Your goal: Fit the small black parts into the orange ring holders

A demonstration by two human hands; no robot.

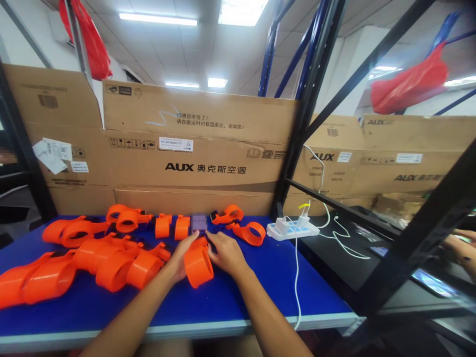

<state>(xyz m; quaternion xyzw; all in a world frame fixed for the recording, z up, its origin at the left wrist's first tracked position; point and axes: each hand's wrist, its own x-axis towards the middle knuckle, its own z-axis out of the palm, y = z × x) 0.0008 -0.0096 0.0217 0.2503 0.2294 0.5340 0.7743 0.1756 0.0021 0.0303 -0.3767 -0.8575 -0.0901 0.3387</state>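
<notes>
An orange plastic ring-shaped part (198,265) sits on the blue table (282,277) between my two hands. My left hand (181,258) curls round its left side, fingers closed against it. My right hand (225,253) presses on its right and upper side, fingers bent over the part's black strap end. Just behind the hands lies a phone (199,223) with its screen lit.
Several more orange parts (107,260) are heaped on the table's left, others (251,232) lie behind. A white power strip (292,229) with chargers and a white cable (296,277) sits at right. Cardboard boxes (193,148) wall the back. Another person's hand (461,245) shows far right.
</notes>
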